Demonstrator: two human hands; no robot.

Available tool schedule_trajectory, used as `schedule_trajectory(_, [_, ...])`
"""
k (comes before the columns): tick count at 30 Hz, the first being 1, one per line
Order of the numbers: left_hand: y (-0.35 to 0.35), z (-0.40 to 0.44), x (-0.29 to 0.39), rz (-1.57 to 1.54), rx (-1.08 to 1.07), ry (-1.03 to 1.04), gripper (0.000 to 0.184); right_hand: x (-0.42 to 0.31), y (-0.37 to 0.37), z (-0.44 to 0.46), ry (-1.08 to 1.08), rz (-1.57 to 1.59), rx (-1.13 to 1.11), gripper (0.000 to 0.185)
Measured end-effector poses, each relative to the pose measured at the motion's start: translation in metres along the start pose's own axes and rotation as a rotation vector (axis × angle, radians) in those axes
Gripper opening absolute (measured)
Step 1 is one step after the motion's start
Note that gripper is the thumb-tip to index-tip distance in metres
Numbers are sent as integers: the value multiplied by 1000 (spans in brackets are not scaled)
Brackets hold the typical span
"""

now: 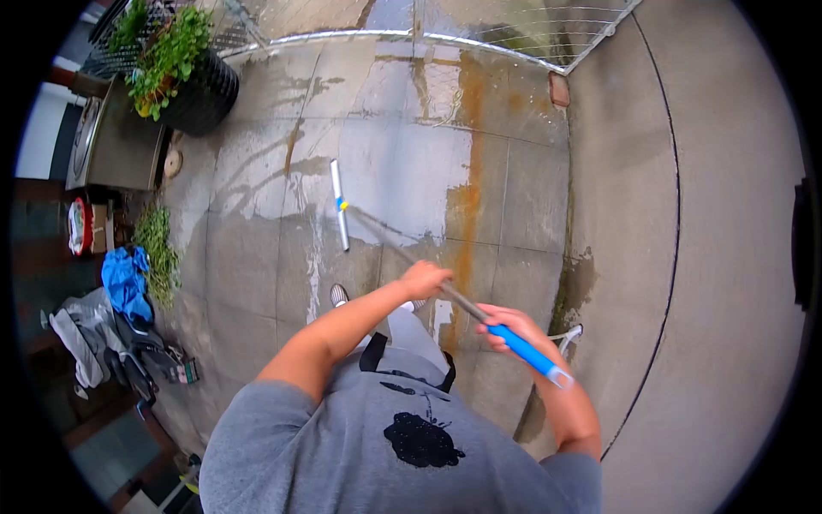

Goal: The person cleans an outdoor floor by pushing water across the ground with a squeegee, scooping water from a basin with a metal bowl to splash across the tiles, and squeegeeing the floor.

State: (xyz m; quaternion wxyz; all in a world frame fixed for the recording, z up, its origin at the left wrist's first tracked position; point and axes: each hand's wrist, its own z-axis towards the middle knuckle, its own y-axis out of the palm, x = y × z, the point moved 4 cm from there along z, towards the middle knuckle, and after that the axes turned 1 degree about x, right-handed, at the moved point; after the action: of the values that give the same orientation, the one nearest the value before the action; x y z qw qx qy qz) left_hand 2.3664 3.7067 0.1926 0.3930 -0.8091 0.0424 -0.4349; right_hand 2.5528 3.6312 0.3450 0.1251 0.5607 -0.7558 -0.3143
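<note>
A long squeegee pole (390,243) runs from the lower right to the upper left in front of me. Its blue handle (521,347) points toward my right forearm. My left hand (425,281) is wrapped round the metal shaft. Further back, my right hand (507,325) grips the pole at the top of the blue handle. At the far end, the squeegee head (340,206), a narrow pale blade with a blue and yellow joint, rests on the wet paving (402,171). Water lies on the slabs around it, with a rusty orange streak to the right.
A wire fence (488,44) crosses the top. At the upper left stand a black plant pot (201,98) and a metal cabinet (128,141). Cut greenery (156,257), a blue bag (127,278) and grey cloth (79,338) lie left. A concrete wall (719,214) borders the right.
</note>
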Motion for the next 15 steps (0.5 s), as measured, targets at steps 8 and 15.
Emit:
schedule_trajectory(8, [24,80,132,-89,18,387,18,27,-21,-132,-266,120,433,56])
schedule_trajectory(15, [69,85,202,-139,2,612,10,82,62,-191,-283,10,757,73])
